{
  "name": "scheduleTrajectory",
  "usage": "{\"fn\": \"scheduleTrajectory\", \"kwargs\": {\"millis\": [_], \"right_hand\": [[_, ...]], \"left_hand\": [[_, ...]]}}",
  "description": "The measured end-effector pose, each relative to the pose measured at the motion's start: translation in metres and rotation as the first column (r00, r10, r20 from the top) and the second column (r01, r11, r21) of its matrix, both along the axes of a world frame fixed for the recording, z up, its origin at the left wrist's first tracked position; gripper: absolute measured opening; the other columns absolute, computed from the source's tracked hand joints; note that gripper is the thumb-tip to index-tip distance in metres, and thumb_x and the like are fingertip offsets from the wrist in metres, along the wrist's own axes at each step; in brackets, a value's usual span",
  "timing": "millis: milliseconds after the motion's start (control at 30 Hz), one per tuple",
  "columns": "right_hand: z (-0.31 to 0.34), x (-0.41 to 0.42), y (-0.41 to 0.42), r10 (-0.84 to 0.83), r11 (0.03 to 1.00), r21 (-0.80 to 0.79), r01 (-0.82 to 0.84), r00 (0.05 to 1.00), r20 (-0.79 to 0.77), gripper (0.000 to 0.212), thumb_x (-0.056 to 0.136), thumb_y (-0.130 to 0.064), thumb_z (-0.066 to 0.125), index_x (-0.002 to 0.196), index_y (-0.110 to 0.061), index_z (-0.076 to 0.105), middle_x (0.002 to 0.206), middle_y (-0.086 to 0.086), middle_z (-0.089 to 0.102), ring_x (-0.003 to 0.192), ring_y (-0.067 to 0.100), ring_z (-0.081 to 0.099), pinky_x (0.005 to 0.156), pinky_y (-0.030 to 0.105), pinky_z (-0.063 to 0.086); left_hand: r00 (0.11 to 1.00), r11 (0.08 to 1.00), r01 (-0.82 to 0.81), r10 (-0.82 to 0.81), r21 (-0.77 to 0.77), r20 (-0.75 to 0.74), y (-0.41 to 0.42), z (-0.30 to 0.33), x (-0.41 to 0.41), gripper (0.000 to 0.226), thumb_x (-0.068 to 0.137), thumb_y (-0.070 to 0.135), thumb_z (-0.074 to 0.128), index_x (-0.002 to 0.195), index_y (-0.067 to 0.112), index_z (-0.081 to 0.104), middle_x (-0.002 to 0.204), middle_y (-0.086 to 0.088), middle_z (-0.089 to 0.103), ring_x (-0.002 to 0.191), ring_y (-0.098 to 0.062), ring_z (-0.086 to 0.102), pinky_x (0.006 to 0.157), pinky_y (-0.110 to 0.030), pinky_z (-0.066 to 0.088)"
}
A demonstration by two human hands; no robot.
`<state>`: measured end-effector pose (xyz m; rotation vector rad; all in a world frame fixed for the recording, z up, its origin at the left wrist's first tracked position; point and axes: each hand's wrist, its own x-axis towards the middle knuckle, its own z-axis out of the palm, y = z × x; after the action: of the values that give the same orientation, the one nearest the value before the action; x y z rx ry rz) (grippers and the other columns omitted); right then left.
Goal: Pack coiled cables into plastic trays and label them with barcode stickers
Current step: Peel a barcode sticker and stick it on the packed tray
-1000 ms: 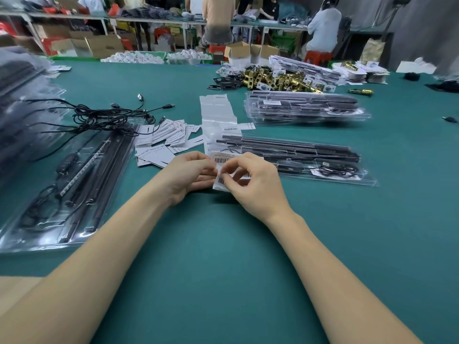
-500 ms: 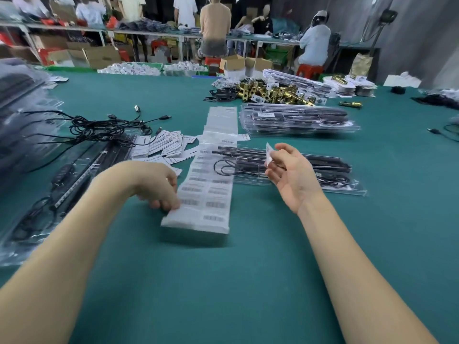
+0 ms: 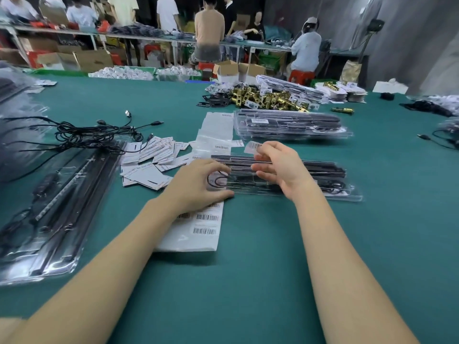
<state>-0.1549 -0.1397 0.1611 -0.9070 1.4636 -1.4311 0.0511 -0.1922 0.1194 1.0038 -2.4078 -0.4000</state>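
A clear plastic tray holding black rods and a coiled cable lies across the green table ahead of me. My left hand rests on the tray's left end, its fingers curved over the cable coil and the thumb at the near edge. My right hand hovers over the tray's middle and pinches a white barcode sticker at its fingertips. The long barcode sticker sheet lies under my left wrist.
More filled trays are stacked behind. An open tray lies at the left, with loose black cables and white cards nearby. Brass hardware is piled at the back. People work at far benches.
My left hand left the sticker sheet and moved forward onto the tray's left end. My right hand carried the peeled sticker over the tray.
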Motion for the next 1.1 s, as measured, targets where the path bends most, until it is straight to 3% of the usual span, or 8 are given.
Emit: {"fn": "scheduleTrajectory", "kwargs": {"millis": [100,400,533,667,733,867,933,1100], "right_hand": [[0.0,-0.006,0.003,-0.018,1.0,0.006,0.019,0.996,-0.092,0.005,0.091,-0.017,0.066,0.094,-0.019,0.063,0.075,-0.006,0.072,0.06,0.012,0.069,0.053,0.02,0.053],[-0.002,0.001,0.003,0.138,0.989,0.099,-0.108,0.914,-0.382,0.004,0.09,-0.024,0.07,0.094,-0.023,0.068,0.077,-0.007,0.077,0.055,0.007,0.065,0.043,0.011,0.041],[-0.001,0.001,0.002,0.164,0.986,0.102,-0.134,0.89,-0.424,0.004,0.089,-0.024,0.071,0.092,-0.023,0.068,0.076,-0.006,0.077,0.048,0.006,0.058,0.04,0.013,0.036],[-0.004,0.002,-0.001,0.178,0.984,0.101,-0.149,0.889,-0.423,0.006,0.087,-0.027,0.074,0.089,-0.022,0.071,0.076,-0.004,0.077,0.043,0.008,0.048,0.039,0.013,0.035],[-0.006,0.005,-0.004,0.203,0.979,0.112,-0.17,0.862,-0.465,0.008,0.085,-0.028,0.077,0.087,-0.022,0.072,0.075,-0.005,0.077,0.043,0.009,0.048,0.042,0.015,0.039],[-0.01,0.008,-0.007,0.234,0.972,0.123,-0.199,0.83,-0.507,0.008,0.083,-0.029,0.078,0.083,-0.023,0.073,0.076,-0.004,0.077,0.077,0.019,0.073,0.056,0.024,0.046],[-0.012,0.008,-0.008,0.244,0.97,0.14,-0.2,0.821,-0.516,0.007,0.083,-0.03,0.077,0.082,-0.024,0.073,0.075,-0.005,0.077,0.09,0.021,0.074,0.06,0.025,0.047],[-0.014,0.007,-0.009,0.265,0.964,0.183,-0.195,0.781,-0.565,0.007,0.082,-0.032,0.075,0.081,-0.026,0.075,0.073,-0.01,0.076,0.087,0.011,0.069,0.073,0.029,0.047]], "left_hand": [[1.0,0.997,-0.001,0.001,-0.075,-0.001,0.002,0.0,0.001,0.047,0.072,0.064,0.075,0.109,0.035,0.071,0.103,0.018,0.058,0.108,-0.01,0.055,0.098,-0.035,0.045],[0.997,0.992,-0.042,0.033,-0.122,-0.074,0.012,-0.011,-0.005,0.04,0.075,0.056,0.078,0.108,0.034,0.071,0.11,0.013,0.064,0.111,-0.013,0.053,0.098,-0.034,0.043],[0.99,1.0,-0.019,0.017,-0.015,-0.141,0.011,-0.012,0.0,0.044,0.074,0.044,0.083,0.112,0.028,0.067,0.111,0.015,0.065,0.108,-0.009,0.055,0.097,-0.028,0.042],[0.973,0.987,-0.014,0.05,0.158,-0.226,0.008,-0.012,0.003,0.021,0.085,0.029,0.073,0.103,0.031,0.062,0.104,0.018,0.066,0.098,0.003,0.057,0.087,-0.023,0.044],[0.969,0.984,-0.026,0.069,0.177,-0.238,0.007,-0.012,0.003,0.023,0.084,0.024,0.071,0.101,0.031,0.057,0.102,0.019,0.064,0.094,0.009,0.056,0.081,-0.019,0.041],[0.955,0.973,0.007,0.062,0.229,-0.291,0.006,-0.013,0.004,0.04,0.078,0.023,0.076,0.108,0.025,0.049,0.105,0.017,0.064,0.106,0.004,0.058,0.079,-0.006,0.037],[0.953,0.971,0.021,0.053,0.24,-0.299,0.006,-0.013,0.004,0.043,0.075,0.029,0.075,0.109,0.026,0.049,0.107,0.016,0.065,0.108,0.001,0.059,0.081,-0.006,0.038],[0.947,0.97,0.044,0.036,0.239,-0.32,0.006,-0.014,0.003,0.045,0.067,0.041,0.068,0.106,0.027,0.049,0.107,0.015,0.066,0.109,-0.001,0.06,0.083,-0.015,0.041]]}}
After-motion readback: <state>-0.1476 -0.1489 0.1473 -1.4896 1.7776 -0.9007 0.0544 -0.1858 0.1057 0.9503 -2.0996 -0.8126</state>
